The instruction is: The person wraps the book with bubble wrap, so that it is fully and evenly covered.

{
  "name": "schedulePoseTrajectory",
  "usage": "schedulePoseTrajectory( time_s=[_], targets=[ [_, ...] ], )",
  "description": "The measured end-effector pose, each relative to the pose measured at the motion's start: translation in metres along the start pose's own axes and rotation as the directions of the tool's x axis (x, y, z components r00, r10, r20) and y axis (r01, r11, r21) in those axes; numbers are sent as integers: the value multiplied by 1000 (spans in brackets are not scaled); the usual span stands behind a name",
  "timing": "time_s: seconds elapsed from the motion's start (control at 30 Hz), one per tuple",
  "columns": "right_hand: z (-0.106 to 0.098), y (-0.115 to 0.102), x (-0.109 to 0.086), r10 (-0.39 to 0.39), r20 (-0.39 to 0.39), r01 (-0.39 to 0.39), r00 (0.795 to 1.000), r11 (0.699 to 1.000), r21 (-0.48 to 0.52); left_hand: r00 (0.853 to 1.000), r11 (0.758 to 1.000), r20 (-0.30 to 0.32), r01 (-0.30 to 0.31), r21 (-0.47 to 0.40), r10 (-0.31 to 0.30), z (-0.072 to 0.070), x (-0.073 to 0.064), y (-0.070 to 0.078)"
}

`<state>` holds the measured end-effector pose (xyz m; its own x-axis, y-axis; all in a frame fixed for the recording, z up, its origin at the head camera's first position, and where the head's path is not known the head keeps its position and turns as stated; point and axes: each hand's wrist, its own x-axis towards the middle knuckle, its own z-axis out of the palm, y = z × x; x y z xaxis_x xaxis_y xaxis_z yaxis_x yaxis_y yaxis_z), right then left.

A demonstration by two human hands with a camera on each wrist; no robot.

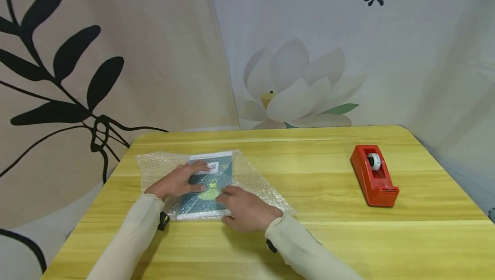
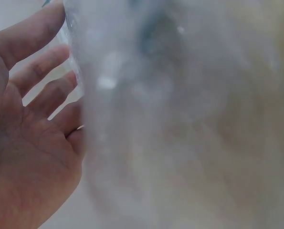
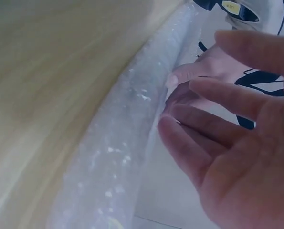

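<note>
A flat rectangular item with a dark blue-green cover, a yellow figure and a white label, like a book [image 1: 224,174], lies toward the left of the table. Clear bubble wrap [image 1: 255,176] covers it and spreads out past both its sides. My left hand [image 1: 179,181] rests on the wrap over the book's left part, its fingers spread; in the left wrist view blurred wrap [image 2: 180,133] hides much of the scene. At the book's lower right edge, my right hand [image 1: 249,209] touches the wrap with its fingers loosely bent. The right wrist view has those fingers beside the wrap's edge [image 3: 118,138].
A red tape dispenser [image 1: 375,185] with a roll of tape [image 1: 374,161] stands on the right side of the wooden table [image 1: 309,155]. Behind the table's far edge hangs a printed cloth [image 1: 174,56] with leaves and a lotus.
</note>
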<state>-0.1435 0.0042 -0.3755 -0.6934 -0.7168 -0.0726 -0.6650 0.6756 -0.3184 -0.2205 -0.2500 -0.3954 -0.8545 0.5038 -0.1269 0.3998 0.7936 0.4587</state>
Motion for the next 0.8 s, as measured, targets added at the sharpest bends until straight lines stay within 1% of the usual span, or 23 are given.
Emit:
schedulePoseTrajectory(
  time_s=[0.2, 0.3, 0.43, 0.6, 0.73, 0.8],
  targets=[
    [-4, -2, -5, -48, -27, 47, 998, 998, -29, 1000, 1000, -5, -5, 16, 5, 0, 0, -1],
    [-6, -3, -8, -67, -29, 66, 997, 997, -25, 1000, 1000, -8, -7, 23, 8, 1, 0, -1],
    [-11, -1, -11, -71, -22, 71, 997, 997, 8, 1000, 1000, -10, 1, 19, -1, 1, 1, 0],
    [-16, 9, -18, -66, -26, 67, 997, 996, 58, 1000, 1000, -12, 14, 10, -14, 2, 0, 0],
    [-19, 17, -25, -27, -31, 31, 999, 994, 106, 1000, 1000, -13, 12, 10, -12, 3, 0, -1],
    [-20, 20, -27, -16, -42, 21, 999, 993, 113, 1000, 1000, -12, 12, 12, -11, 3, -1, -1]
  ],
)
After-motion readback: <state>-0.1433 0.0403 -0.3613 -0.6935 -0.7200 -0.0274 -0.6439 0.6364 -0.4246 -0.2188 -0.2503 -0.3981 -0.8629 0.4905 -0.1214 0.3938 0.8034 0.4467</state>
